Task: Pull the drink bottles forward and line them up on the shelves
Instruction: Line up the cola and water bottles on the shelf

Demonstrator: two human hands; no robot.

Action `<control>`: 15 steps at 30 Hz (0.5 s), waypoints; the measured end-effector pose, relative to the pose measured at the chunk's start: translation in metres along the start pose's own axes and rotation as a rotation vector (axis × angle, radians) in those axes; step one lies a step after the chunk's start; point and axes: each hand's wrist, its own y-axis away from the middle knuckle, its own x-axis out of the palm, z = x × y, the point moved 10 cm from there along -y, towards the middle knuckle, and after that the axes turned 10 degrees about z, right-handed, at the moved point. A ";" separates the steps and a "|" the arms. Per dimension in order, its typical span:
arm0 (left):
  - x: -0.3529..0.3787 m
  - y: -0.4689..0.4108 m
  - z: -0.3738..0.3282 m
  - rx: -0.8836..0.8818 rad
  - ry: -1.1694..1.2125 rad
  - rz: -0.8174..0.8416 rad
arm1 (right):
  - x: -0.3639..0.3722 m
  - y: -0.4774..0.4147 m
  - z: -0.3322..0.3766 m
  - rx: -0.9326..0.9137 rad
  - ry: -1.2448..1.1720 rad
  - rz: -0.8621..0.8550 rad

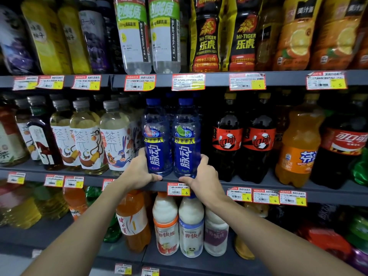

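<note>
1. The left hand (pixel 139 172) is curling its fingers (pixel 142 154) round the outer side of the left blue bottle (pixel 157 140), with the thumb lying along its foot. The right hand (pixel 201 174) is gripping the right blue bottle (pixel 186 140) the same way.
2. Both hands are working just above the price tag (pixel 178 189) marked 6, one to each side of it.
3. The two bottles are standing upright and touching, directly above that tag at the lip of the middle shelf (pixel 258 186).
4. Both are looking full, so probably weighty. The thin plastic is likely giving under a squeeze and the glossy label is likely sliding under the skin. A low hold near the base seems best for dragging without tipping.
5. Up and left of the tag the tea bottles (pixel 115 136) are crowding close. Up and right the cola bottles (pixel 227 140) are leaving the fingers little room.
</note>
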 end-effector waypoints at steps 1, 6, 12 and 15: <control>0.000 0.000 0.000 0.002 0.001 -0.001 | 0.000 0.000 0.000 -0.001 0.003 0.002; 0.001 -0.002 0.001 -0.004 -0.005 -0.009 | 0.002 0.000 0.003 0.006 0.016 0.010; 0.003 -0.002 0.003 -0.018 0.009 -0.018 | 0.001 0.002 0.005 0.012 0.040 0.016; 0.004 -0.004 0.005 -0.035 0.000 -0.009 | 0.001 0.004 0.006 0.011 0.040 0.023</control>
